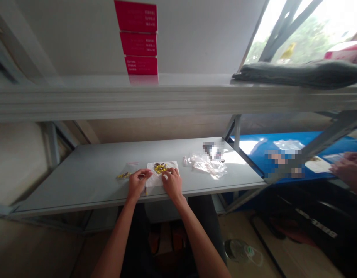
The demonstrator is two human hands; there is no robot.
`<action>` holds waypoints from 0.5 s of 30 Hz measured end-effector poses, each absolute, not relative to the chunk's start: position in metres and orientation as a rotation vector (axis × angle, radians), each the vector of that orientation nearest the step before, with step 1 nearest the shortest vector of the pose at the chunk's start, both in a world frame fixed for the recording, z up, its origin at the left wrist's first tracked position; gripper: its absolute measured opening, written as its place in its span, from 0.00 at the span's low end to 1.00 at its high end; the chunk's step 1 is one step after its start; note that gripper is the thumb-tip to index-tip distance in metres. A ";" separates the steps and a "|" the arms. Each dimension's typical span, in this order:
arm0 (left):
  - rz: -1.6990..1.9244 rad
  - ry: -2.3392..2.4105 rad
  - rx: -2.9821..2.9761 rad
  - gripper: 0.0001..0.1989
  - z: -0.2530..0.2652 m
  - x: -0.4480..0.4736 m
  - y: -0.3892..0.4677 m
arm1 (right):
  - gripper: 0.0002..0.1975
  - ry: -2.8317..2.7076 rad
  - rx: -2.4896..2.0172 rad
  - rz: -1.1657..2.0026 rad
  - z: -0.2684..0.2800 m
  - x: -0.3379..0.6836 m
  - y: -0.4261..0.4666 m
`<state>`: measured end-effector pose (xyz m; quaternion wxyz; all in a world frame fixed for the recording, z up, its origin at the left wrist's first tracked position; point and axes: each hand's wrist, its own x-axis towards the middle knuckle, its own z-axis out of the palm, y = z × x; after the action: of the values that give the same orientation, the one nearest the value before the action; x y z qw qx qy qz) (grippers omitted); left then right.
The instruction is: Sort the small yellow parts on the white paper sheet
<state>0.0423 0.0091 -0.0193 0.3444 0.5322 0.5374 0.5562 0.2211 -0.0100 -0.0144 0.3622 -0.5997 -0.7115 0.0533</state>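
A white sheet (154, 181), cloth or paper, lies near the front edge of the grey table. On it is a small heap of yellow and dark brown pieces (160, 168), too small to name. My left hand (137, 182) is over the sheet's left edge, thumb and fingers brought together; what they pinch, if anything, I cannot make out. My right hand (171, 180) rests at the right side of the heap with curled fingers, their tips partly hidden. Left of my left hand lies a clear bag (124, 174) with similar pieces. A small reddish-yellow piece (146, 190) lies below the sheet.
Crumpled clear plastic bags (208, 166) lie to the right on the grey table (80, 173). Above, a shelf (178, 98) crosses the view, bearing red boxes (140, 44) and a dark folded cloth (296, 73). At right, another person's hands (349, 168) are over a blue table (253, 154).
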 end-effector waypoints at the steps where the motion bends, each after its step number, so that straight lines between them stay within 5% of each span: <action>1: 1.439 1.403 1.399 0.18 -0.020 0.042 0.009 | 0.09 -1.832 -1.543 0.143 -0.014 0.221 -0.010; 15: 1.331 1.348 1.538 0.15 -0.012 0.045 0.008 | 0.09 -1.820 -0.931 0.654 -0.001 0.228 -0.010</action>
<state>0.0451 0.0085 -0.0122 0.3438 0.5918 0.5189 0.5122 0.2281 -0.0099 -0.0011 0.4775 -0.3812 -0.7450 0.2677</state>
